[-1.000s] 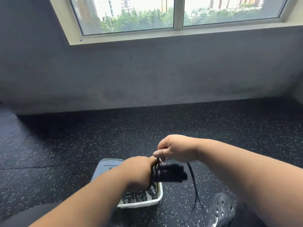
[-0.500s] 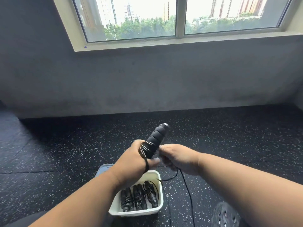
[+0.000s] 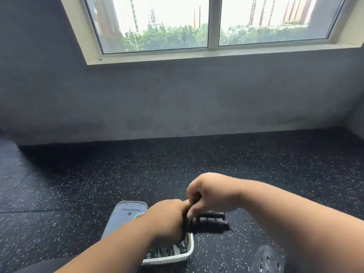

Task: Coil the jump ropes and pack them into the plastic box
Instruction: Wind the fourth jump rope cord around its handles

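Left hand (image 3: 167, 219) grips rope handles (image 3: 210, 221); right hand (image 3: 210, 196) touching above

Coiled ropes (image 3: 167, 252) in box (image 3: 177, 260), lid (image 3: 126, 213) behind

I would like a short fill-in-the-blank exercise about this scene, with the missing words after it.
1. The left hand grips the black ___ of a jump rope.
2. The white box stands on the speckled ___.
3. The grey lid lies ___ the box.
4. The right hand is ___ the handles.

Missing words: handles; floor; beside; above
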`<state>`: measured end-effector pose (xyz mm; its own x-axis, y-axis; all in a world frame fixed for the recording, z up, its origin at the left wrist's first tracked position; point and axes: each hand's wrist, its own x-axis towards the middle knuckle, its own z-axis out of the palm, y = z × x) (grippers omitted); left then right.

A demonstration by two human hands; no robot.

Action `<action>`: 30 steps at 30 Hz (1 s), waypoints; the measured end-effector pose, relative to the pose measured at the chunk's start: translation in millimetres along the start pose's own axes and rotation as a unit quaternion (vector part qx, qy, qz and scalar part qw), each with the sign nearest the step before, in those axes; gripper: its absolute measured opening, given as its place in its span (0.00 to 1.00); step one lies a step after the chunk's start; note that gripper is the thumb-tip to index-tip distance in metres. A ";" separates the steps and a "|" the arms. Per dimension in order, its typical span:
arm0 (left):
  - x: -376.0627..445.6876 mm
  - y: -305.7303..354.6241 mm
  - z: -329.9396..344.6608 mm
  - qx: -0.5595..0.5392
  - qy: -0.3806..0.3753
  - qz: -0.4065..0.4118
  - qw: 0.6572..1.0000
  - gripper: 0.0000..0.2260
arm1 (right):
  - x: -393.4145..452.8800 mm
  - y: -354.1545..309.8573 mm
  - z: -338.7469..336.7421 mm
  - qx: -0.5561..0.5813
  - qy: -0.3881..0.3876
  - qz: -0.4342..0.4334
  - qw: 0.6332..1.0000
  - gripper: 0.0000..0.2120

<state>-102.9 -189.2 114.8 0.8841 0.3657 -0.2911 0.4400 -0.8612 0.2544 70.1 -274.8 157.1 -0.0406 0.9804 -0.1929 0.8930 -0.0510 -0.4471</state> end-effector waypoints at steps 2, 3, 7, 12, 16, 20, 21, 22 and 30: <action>-3.8 -1.7 -7.6 -0.093 0.017 0.034 0.995 0.21 | 2.9 19.6 -3.6 0.124 -0.013 0.021 0.992 0.15; -6.2 -3.8 -12.1 -0.134 0.025 0.047 0.990 0.22 | 4.3 28.5 -1.9 0.198 -0.021 0.026 0.980 0.16; -16.5 -12.4 -24.4 -0.300 0.039 0.077 0.950 0.28 | 6.4 48.7 13.6 0.488 -0.056 0.016 0.871 0.11; -4.2 -17.8 -23.9 -0.495 0.161 -0.038 0.853 0.26 | 13.0 37.1 37.6 0.458 -0.018 0.075 0.886 0.15; 5.0 -29.7 -14.0 -0.441 0.174 -0.213 0.854 0.35 | 14.8 3.6 45.8 0.191 -0.031 0.100 0.976 0.14; 7.7 -37.4 -4.0 -0.381 0.146 -0.237 0.882 0.30 | 6.1 -7.8 48.7 0.012 -0.031 0.106 0.994 0.11; 9.1 -40.1 -2.4 -0.331 0.145 -0.228 0.904 0.29 | 3.5 -7.5 48.2 -0.018 -0.026 0.102 0.994 0.10; 9.3 -42.2 -2.2 -0.259 0.137 -0.223 0.930 0.30 | 1.4 -7.3 47.5 -0.044 -0.024 0.091 0.995 0.07; 0.8 -22.4 5.7 -0.010 0.026 -0.068 0.997 0.29 | -5.0 -9.5 11.8 -0.107 -0.006 -0.042 0.993 0.12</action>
<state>-112.9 -171.6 103.7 0.8232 0.4964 -0.2756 0.5585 -0.7956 0.2349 56.4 -281.4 152.0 -0.1226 0.9772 -0.1735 0.9612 0.0734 -0.2660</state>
